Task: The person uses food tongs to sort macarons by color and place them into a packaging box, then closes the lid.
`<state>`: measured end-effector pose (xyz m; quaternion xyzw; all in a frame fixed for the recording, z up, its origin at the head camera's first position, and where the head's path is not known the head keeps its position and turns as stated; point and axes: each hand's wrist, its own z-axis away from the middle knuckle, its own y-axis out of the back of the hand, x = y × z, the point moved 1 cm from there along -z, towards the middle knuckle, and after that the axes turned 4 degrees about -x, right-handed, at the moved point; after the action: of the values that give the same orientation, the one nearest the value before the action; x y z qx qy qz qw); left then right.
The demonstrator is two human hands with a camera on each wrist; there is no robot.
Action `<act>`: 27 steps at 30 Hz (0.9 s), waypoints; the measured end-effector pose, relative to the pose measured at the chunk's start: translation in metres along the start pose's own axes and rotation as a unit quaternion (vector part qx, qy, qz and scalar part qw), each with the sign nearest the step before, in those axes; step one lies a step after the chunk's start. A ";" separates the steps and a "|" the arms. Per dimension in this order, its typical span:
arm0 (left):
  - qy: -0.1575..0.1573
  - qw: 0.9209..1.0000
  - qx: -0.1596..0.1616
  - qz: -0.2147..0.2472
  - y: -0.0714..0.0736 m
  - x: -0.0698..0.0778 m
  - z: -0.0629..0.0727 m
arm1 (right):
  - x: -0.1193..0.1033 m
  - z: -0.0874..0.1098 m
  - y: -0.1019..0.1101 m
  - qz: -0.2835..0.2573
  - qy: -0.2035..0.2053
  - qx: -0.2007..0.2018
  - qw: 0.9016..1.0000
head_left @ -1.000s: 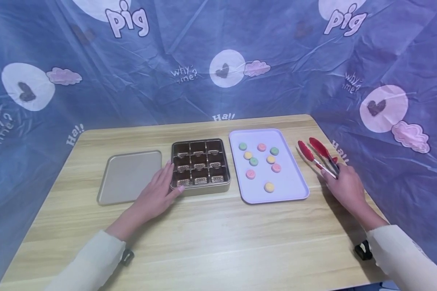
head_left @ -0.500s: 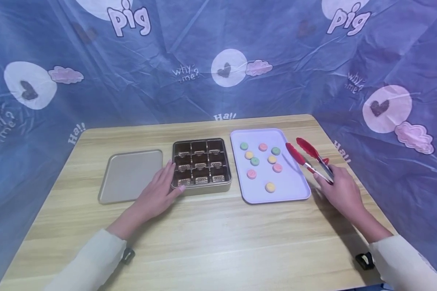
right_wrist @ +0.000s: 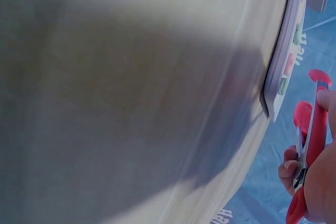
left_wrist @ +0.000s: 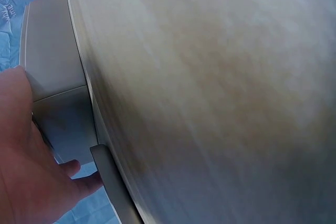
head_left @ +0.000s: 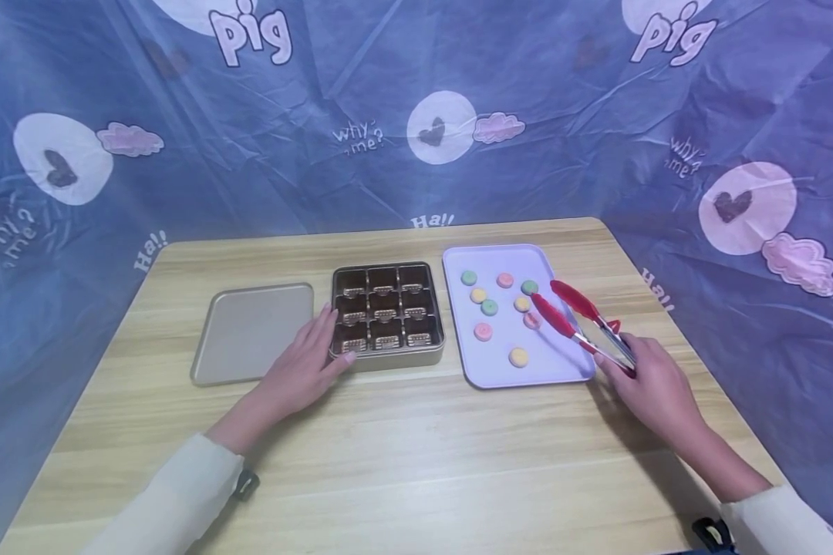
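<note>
Red-tipped metal tongs (head_left: 578, 302), grasped in the right hand (head_left: 655, 385), extend over the right side of a lavender rectangular tray (head_left: 489, 368); the outstretched left hand (head_left: 304, 368) touches a square bronze-coloured metal tin (head_left: 403, 359).

My desk (head_left: 416, 470) has a pale, streaky wood-grain top with rounded far corners. Behind it and along both sides I see a creased blue cloth (head_left: 347, 69), more violet toward my right. High on the cloth are two prints of white "pig" lettering (head_left: 250, 35). Lower down I count three white circles (head_left: 456, 127), each with a dark heart (head_left: 432, 132) inside and a pink cloud (head_left: 498, 128) at its right. A "why me?" print (head_left: 358, 137) sits left of the middle circle, and a "Ha!!" print (head_left: 432, 221) lies just above my desk's far edge.
</note>
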<state>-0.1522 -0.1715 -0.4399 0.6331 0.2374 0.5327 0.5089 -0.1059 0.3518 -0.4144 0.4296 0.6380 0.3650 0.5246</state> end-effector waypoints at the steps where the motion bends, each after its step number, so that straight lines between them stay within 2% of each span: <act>1: 0.000 1.000 0.000 0.000 0.000 0.000 0.000 | 0.000 0.003 0.000 0.001 0.003 0.002 1.000; 9: 0.001 1.000 -0.001 0.003 0.000 0.000 0.000 | -0.003 0.018 -0.003 0.005 0.035 0.012 0.999; 17: 0.001 1.000 0.000 0.005 0.000 0.000 0.001 | -0.005 0.025 -0.006 0.009 0.027 0.001 1.000; 23: 0.006 0.999 -0.013 0.032 0.001 0.001 0.002 | -0.005 0.025 -0.009 0.016 0.036 0.002 0.999; 27: -0.001 0.999 -0.010 0.035 0.000 0.001 0.001 | -0.007 0.024 -0.010 0.020 0.032 -0.005 0.999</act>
<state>-0.1507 -0.1713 -0.4390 0.6364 0.2091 0.5518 0.4968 -0.0835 0.3423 -0.4258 0.4279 0.6440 0.3924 0.4982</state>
